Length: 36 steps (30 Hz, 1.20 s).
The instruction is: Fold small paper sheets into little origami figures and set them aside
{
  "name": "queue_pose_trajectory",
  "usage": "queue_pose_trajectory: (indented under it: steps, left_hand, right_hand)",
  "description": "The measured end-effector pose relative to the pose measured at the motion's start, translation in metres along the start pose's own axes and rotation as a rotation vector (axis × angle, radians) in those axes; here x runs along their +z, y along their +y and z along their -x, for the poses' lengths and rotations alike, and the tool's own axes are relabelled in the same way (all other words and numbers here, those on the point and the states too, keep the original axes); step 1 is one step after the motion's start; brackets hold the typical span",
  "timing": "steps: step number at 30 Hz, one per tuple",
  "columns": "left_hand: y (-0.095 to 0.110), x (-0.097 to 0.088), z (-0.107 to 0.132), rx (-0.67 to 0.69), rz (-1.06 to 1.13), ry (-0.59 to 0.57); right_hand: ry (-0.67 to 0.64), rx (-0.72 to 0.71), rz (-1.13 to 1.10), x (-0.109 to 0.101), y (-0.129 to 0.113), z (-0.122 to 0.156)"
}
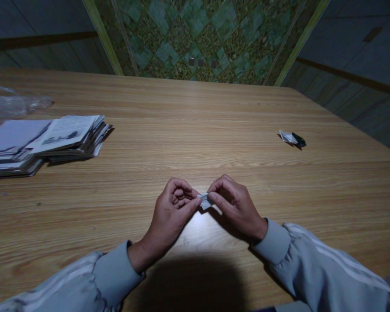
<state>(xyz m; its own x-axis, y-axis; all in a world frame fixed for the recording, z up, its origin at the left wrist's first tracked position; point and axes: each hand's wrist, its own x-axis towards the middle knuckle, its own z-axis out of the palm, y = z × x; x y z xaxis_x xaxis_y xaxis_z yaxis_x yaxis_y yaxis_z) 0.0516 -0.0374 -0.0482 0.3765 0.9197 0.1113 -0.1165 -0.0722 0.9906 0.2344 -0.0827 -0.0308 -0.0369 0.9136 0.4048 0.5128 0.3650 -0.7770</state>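
Between my two hands is a small folded piece of paper (206, 202), whitish-grey, held just above the table in the middle of the view. My left hand (173, 210) pinches its left side between thumb and forefinger, with the other fingers curled. From the right, my right hand (235, 203) pinches the opposite side the same way. The fingertips hide the paper's ends, so its full shape cannot be made out.
A wooden table (188, 117) spans the view. On the left lie stacks of printed paper sheets (68, 134), with a clear plastic bag (16, 104) behind them. Small folded paper pieces (289, 138), white and dark, lie at the right. A green patterned surface (195, 39) is beyond the far edge.
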Motion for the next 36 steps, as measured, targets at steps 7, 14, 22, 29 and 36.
queue_pose_trajectory:
  steps: [7, 14, 22, 29, 36]
  left_hand:
    - [0.0035, -0.0036, -0.0003, 0.269, -0.401, -0.123]
    - [0.0051, -0.0052, 0.0003, 0.391, -0.497, -0.169]
    - [0.0083, -0.0059, -0.0016, 0.326, -0.450, -0.178]
    - [0.0064, -0.0068, -0.0008, 0.285, -0.461, -0.191]
    - [-0.0002, -0.0054, -0.0002, 0.345, -0.561, -0.165]
  right_hand:
    - [-0.020, -0.093, 0.099, -0.0004, -0.0026, 0.0000]
    - [-0.050, -0.213, 0.176, 0.0030, -0.0016, -0.0003]
    - [-0.056, -0.188, 0.170, -0.0015, -0.0026, -0.0018]
    - [-0.066, -0.170, 0.192, -0.0021, -0.0020, -0.0027]
    - [-0.084, -0.264, 0.361, 0.0011, 0.0007, -0.0023]
